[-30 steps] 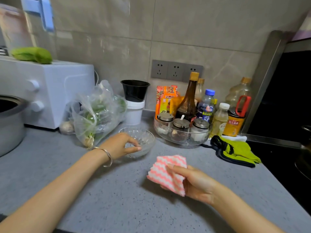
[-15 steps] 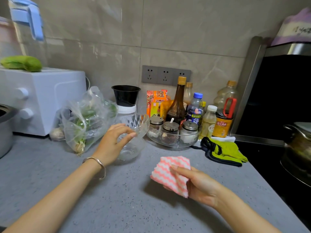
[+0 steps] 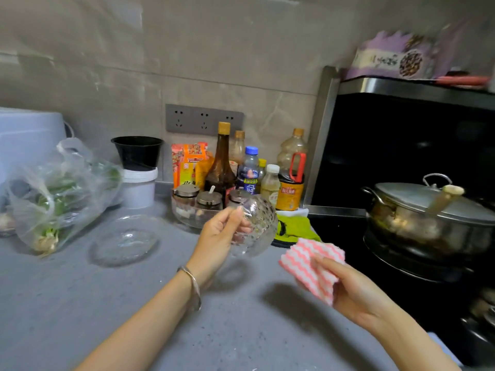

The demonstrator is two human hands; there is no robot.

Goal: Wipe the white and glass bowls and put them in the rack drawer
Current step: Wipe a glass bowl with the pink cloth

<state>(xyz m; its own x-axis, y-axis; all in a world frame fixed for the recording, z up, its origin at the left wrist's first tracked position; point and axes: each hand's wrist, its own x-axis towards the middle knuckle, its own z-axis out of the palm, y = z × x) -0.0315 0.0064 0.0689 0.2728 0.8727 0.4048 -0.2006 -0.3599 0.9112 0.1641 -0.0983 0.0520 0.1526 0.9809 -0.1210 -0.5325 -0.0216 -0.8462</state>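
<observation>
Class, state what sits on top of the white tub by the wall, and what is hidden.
A black bowl stands upright on the white tub's lid. The bowl's inside is too dark to make out, and the lid covers whatever the tub holds.

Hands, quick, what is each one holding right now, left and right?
Left hand: fingers curled on the glass bowl, held up in the air.
Right hand: pinches the folded pink striped cloth.
</observation>
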